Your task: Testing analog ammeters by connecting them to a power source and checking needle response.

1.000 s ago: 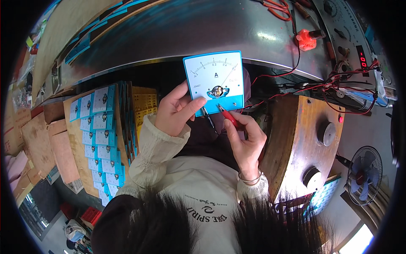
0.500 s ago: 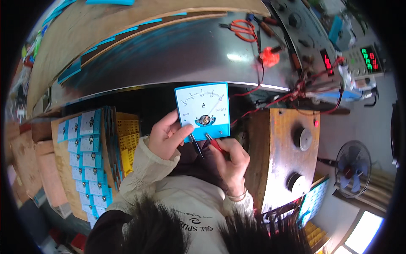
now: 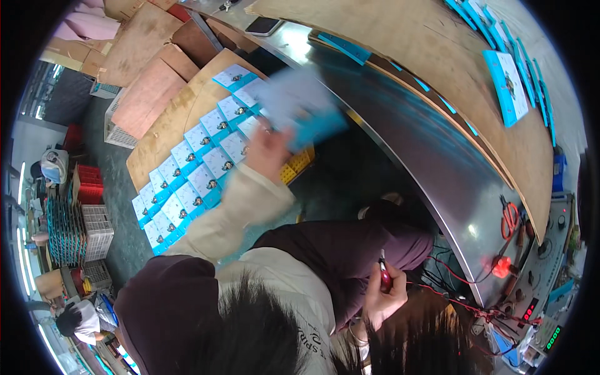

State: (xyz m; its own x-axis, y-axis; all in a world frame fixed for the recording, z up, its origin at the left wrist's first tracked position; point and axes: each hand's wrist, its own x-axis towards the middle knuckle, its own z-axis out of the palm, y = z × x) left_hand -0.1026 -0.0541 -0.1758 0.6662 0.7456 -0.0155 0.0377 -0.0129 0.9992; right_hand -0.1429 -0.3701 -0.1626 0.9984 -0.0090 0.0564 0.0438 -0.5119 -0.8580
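My left hand [image 3: 269, 150] is closed on a white-and-blue panel meter [image 3: 299, 100], held over the upper end of a board at my left. Motion smears both the hand and this meter. Beneath them, overlapping rows of similar meters [image 3: 203, 181] cover much of the wooden board [image 3: 147, 164]. Above my lap at the right, my right hand [image 3: 381, 303] grips a red test probe [image 3: 386, 276] with its metal tip pointing up. A thin red wire runs near that hand toward the bench.
A metal-topped bench [image 3: 400, 134] curves along the far side, carrying a large wooden board [image 3: 406, 44] and more meters [image 3: 507, 87]. Orange-handled cutters [image 3: 509, 220] and instruments with lit displays [image 3: 553, 337] are at the right. Another person [image 3: 78, 322] sits at lower left.
My view has swung left. My left hand has carried the meter from in front of me to above the board of meters. The red probe has come away from the meter, still in my right hand.
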